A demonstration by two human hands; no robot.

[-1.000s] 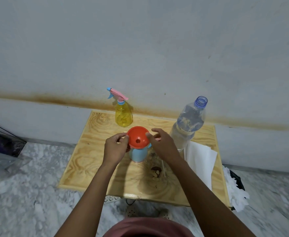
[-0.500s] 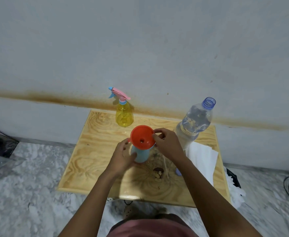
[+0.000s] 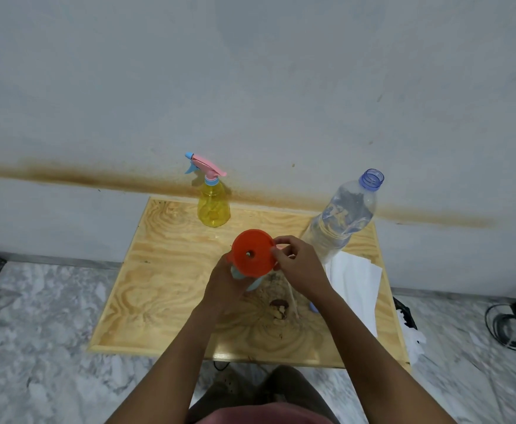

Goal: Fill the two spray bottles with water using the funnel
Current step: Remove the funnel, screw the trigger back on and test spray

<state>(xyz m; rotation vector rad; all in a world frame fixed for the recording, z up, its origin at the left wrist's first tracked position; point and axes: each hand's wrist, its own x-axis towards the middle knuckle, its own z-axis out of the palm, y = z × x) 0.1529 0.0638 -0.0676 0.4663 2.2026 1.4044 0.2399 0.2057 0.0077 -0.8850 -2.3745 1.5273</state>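
Atop blue bottle (image 3: 254,284), round orange funnel (image 3: 257,248)

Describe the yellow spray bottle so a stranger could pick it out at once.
Start at the plywood table against the grey wall. At its far edge, left of centre, stands the yellow spray bottle. Its yellow body and fitted pink-and-blue trigger head set it apart; the clear water bottle to its right is taller and open-topped.

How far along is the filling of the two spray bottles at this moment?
Done: the funnel sits on the blue spray bottle, and the water bottle stands uncapped. In hand: the left hand holds that bottle while the right hand pinches the funnel's rim. Left: pouring has not begun; the yellow spray bottle has its sprayer on.
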